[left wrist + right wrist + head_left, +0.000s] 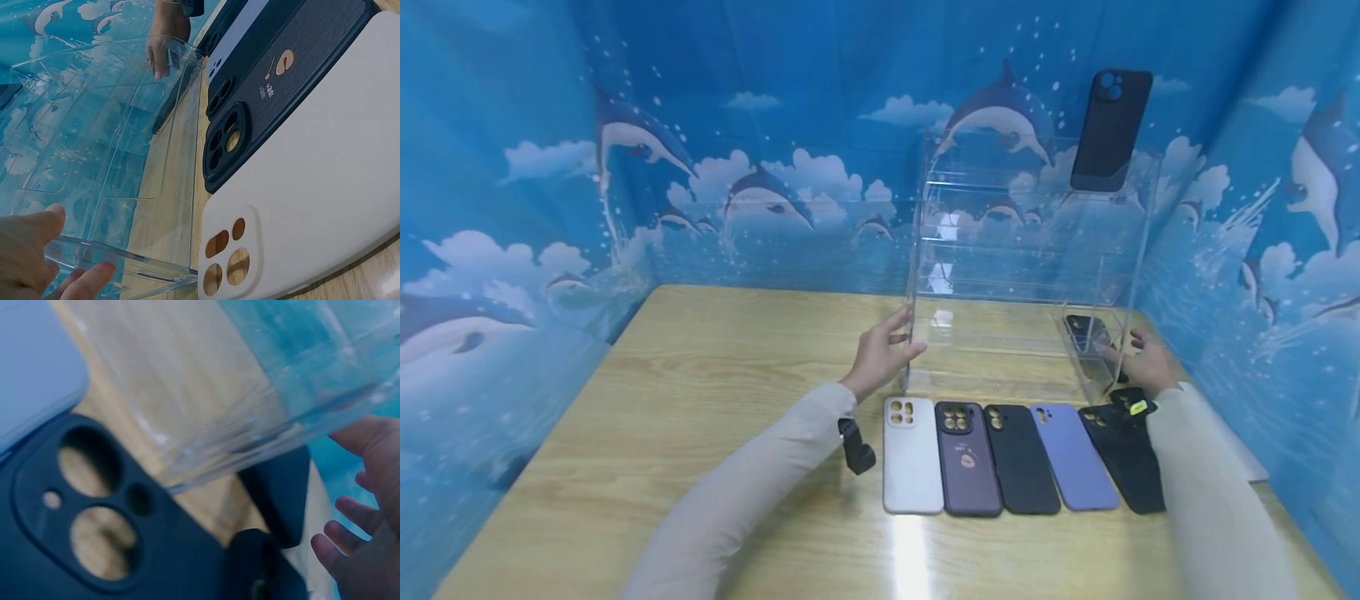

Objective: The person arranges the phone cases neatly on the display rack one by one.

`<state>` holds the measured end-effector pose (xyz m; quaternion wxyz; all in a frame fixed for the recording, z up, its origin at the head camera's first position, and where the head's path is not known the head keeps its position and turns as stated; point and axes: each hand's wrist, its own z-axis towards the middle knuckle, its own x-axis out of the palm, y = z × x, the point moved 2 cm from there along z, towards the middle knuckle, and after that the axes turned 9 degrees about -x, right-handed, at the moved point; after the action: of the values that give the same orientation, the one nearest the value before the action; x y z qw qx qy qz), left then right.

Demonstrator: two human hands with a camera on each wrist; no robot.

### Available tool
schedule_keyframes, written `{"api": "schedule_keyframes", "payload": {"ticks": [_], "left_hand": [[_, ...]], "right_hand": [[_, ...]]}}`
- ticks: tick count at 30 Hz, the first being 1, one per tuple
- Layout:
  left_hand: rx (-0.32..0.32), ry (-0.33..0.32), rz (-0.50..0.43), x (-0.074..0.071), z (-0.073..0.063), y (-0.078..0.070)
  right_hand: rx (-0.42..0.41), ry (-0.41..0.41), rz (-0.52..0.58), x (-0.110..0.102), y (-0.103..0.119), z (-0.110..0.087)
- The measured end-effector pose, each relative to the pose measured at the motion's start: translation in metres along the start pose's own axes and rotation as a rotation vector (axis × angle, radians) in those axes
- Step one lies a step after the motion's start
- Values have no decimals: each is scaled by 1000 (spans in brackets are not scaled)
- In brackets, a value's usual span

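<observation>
A clear, tiered acrylic display rack [1022, 340] stands upright on the table between my hands. My left hand [880, 354] is at its left side, fingers apart, with the thumb reaching past the front edge. At the lower right side of the rack is my right hand [1142, 362], its fingers [347, 519] spread and fairly straight, thumb close to the clear edge. One black phone case [1112, 129] stands on the rack's top right; another dark phone case [1086, 333] leans at the lower right tier, partly behind the right hand.
In front of the rack lie a white phone case [913, 467], a dark purple one [973, 475], a black one [1026, 467], a lavender one [1078, 462] and another black one [1127, 458], partly under the right sleeve. Dolphin-print curtains [775, 125] enclose the wooden table [700, 358].
</observation>
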<state>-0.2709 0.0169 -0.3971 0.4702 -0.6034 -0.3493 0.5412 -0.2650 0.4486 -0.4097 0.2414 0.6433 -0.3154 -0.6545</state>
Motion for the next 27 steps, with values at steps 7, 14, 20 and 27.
{"api": "schedule_keyframes", "payload": {"ticks": [7, 14, 20, 27], "left_hand": [[-15, -5, -6, -1, 0, -1], [-17, -6, -3, 0, 0, 0], [-19, -10, 4, 0, -1, -1], [-16, -11, 23, 0, -1, -2]], "right_hand": [[-55, -17, 56, 17, -14, 3], [-97, -85, -80, 24, -19, 3], [-154, -97, -197, 24, -18, 5], [-189, -51, -253, 22, -13, 11]]}}
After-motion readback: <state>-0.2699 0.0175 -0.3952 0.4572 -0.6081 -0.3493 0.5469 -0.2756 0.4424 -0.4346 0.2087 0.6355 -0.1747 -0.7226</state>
